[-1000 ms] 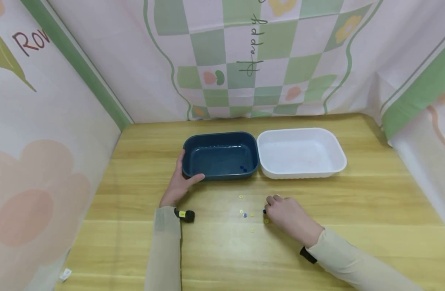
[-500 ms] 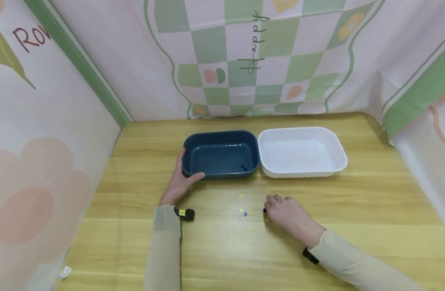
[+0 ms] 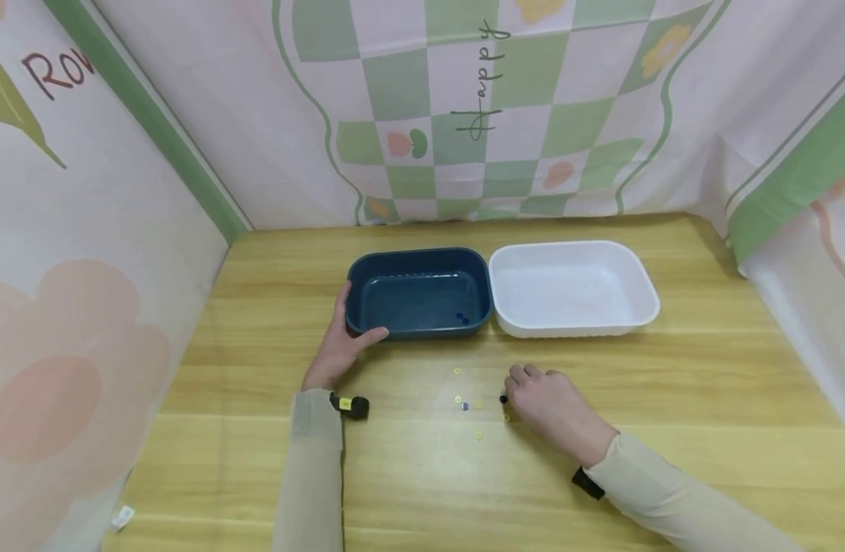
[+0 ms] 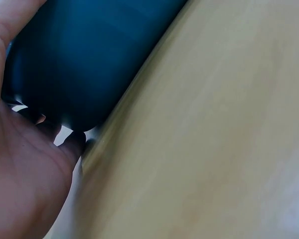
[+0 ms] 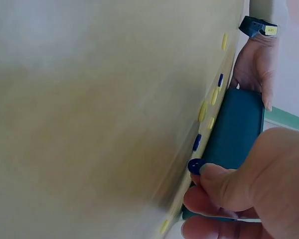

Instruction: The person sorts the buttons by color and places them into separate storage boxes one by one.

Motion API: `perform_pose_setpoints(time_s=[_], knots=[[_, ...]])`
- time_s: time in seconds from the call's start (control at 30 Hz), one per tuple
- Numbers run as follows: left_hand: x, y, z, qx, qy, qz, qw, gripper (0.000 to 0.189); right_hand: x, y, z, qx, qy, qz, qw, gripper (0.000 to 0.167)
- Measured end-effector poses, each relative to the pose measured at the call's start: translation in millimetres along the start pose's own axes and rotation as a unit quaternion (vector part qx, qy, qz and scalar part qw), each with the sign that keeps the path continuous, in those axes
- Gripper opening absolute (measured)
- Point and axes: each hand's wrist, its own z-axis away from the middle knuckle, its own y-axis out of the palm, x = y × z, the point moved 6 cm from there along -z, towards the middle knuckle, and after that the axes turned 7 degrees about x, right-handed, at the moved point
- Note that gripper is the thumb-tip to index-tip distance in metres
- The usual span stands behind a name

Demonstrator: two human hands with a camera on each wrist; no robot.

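At the dark blue tray (image 3: 415, 295), my left hand (image 3: 333, 356) grips the left end, thumb along the front wall and fingers round the corner. Two small dark blue buttons (image 3: 465, 321) lie in this tray's front right corner. My right hand (image 3: 550, 406) is low over the table in front of the white tray (image 3: 574, 291). The right wrist view shows its thumb and forefinger pinching a dark blue button (image 5: 195, 166) with small holes. Close beyond that lies another blue button (image 5: 197, 143) on the table. The right hand's fingertips are hidden in the head view.
Several small yellow ring-like buttons (image 3: 478, 435) are scattered on the wooden table (image 3: 409, 475), with a blue-and-white looking piece (image 3: 465, 406) among them. Both trays stand side by side near the patterned curtain (image 3: 457, 184). A white tag (image 3: 123, 517) lies at the front left.
My right hand has shifted only slightly, and its fingers now cover a yellow bit that peeped out beyond them. The left hand and both trays have stayed in place.
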Motion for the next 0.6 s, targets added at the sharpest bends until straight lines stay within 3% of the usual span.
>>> perform_pose_setpoints(time_s=[0.17, 0.3, 0.43, 0.53, 0.6], knots=[[1.8, -0.5, 0.5, -0.004, -0.004, -0.005, 1.0, 0.104, -8, -4, -5.3, 0.025, 0.041, -0.064, 0.9968, 0.013], [1.6, -1.0, 1.6, -0.008, -0.007, -0.006, 0.9999, 0.105, -18, -10, -12.1, 0.046, 0.08, -0.149, 0.9846, 0.025], [1.2, -1.0, 1.9, -0.01, -0.009, -0.007, 0.9999, 0.103, -25, -18, -18.7, 0.03, 0.105, -0.208, 0.972, 0.021], [1.6, -0.4, 0.9, -0.009, -0.011, -0.01, 0.9998, 0.103, -32, -24, -21.8, -0.007, 0.127, -0.26, 0.9572, 0.008], [2.1, 0.5, 0.4, -0.008, -0.012, -0.011, 0.9998, 0.103, -38, -24, -23.5, -0.023, 0.144, -0.312, 0.9389, 0.006]])
